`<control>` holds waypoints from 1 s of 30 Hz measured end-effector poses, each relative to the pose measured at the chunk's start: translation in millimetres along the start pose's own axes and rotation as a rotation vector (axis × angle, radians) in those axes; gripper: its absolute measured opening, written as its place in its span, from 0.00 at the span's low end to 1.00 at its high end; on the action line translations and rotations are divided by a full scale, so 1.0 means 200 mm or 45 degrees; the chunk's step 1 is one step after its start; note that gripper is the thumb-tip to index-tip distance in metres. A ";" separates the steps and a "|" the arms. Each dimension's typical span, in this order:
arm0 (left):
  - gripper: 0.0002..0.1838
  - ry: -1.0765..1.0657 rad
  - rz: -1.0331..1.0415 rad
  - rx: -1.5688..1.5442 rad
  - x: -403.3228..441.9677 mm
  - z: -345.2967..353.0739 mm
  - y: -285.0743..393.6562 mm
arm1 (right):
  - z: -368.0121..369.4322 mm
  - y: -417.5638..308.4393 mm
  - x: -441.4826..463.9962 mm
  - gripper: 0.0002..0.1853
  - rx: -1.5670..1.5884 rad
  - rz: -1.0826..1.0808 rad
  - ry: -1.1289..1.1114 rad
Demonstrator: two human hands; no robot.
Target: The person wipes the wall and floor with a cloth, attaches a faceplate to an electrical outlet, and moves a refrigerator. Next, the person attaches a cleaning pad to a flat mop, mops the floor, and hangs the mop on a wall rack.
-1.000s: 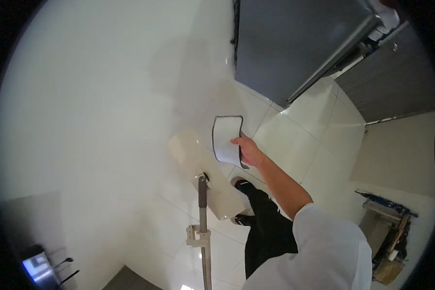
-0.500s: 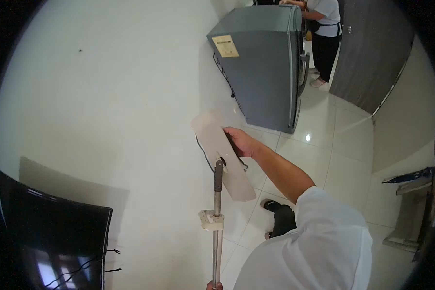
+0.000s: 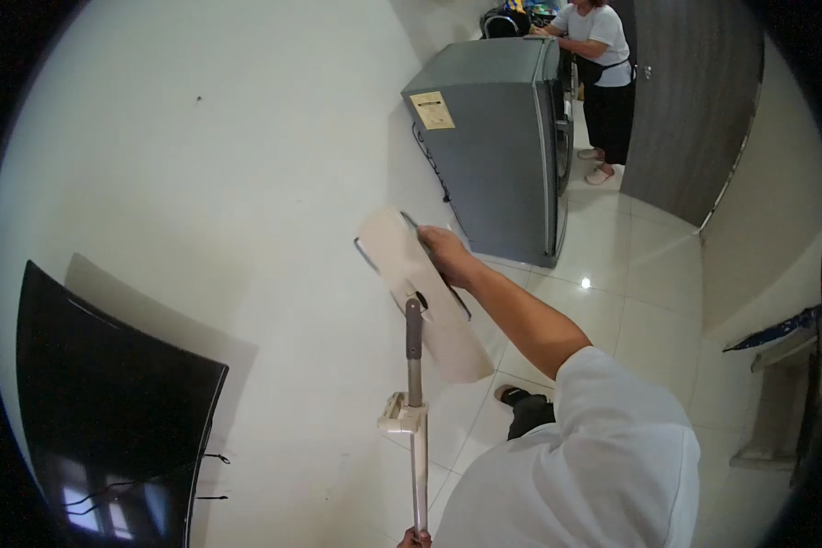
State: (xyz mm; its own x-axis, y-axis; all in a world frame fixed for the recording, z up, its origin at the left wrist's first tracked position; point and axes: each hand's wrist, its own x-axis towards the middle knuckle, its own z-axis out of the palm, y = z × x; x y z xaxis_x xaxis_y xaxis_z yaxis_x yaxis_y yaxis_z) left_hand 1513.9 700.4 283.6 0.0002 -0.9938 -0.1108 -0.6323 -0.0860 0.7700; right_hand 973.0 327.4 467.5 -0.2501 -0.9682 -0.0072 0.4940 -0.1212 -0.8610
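Note:
A flat mop is held up in front of me, its wide beige pad (image 3: 452,342) uppermost and slanting down to the right. Dark frame edges show along both sides of the pad. My right hand (image 3: 447,254) is closed on the upper right edge of the mop head, its fingers partly hidden behind it. From the grey joint at the pad's middle, the metal mop pole (image 3: 419,475) runs down, with a cream plastic bracket (image 3: 402,413) on it. My left hand (image 3: 415,539) wraps round the pole at the bottom edge, mostly out of view.
A grey refrigerator (image 3: 493,155) stands ahead by the wall. Beyond it, a person (image 3: 603,82) in a white shirt leans near a dark door (image 3: 690,110). A black television (image 3: 110,411) is on the left wall. Dark furniture (image 3: 808,365) lines the right side.
The view has tilted up, so more of the person and refrigerator shows. The dark frame now sticks out past the pad's upper end, and my right hand sits slightly higher.

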 end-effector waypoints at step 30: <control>0.12 0.118 -0.577 -0.999 -0.08 0.12 -0.13 | 0.07 -0.25 -0.29 0.15 -0.284 -0.257 -0.369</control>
State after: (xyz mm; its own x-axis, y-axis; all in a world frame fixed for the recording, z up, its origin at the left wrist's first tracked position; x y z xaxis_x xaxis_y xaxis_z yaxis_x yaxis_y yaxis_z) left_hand 1511.5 720.5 249.1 0.2043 -0.8518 -0.4824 0.1527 -0.4591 0.8752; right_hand 974.8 386.2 518.9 -0.0630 -0.9553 0.2889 0.2585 -0.2952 -0.9198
